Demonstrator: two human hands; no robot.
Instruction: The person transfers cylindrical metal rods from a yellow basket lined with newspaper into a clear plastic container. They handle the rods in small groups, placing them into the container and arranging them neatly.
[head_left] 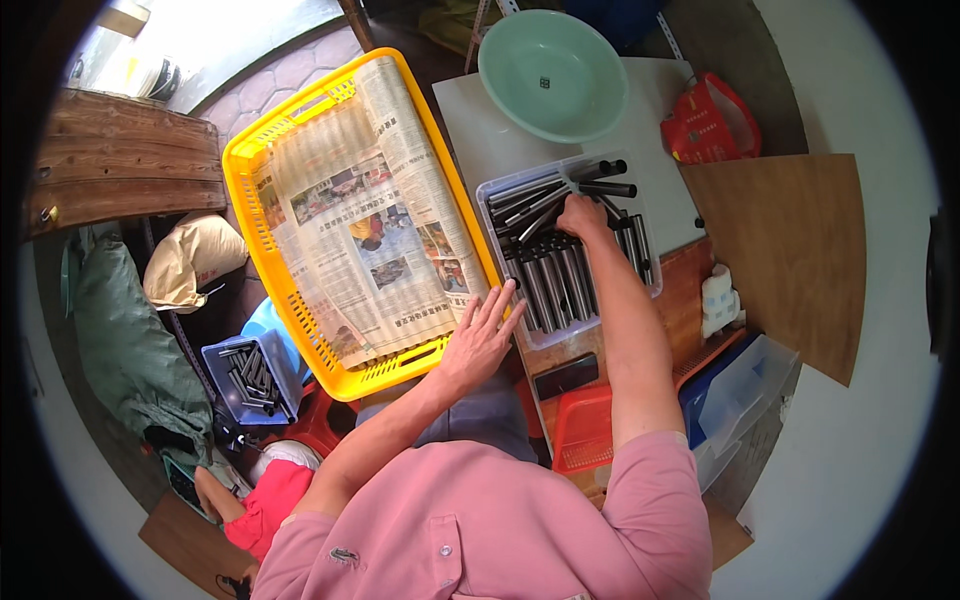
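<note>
My right hand (583, 216) reaches into a clear plastic box (655, 265) full of black tubes (545, 285). Its fingers are curled down among the tubes, and their tips are hidden, so what they hold does not show. Some tubes lie in a neat row nearest me; others cross loosely at the far end. My left hand (480, 338) lies with fingers spread at the near right corner of a yellow plastic basket (340, 385), holding nothing. Newspaper (330, 260) lines the basket's inside.
Beyond the box stands a pale green basin (553, 75) on a white tabletop (465, 115). A red bag (705, 125) sits at far right. Nearer are a phone (566, 377) and a red tray (583, 430). At left, a blue bin (285, 385) holds more black tubes; another person's arm (215, 495) shows below.
</note>
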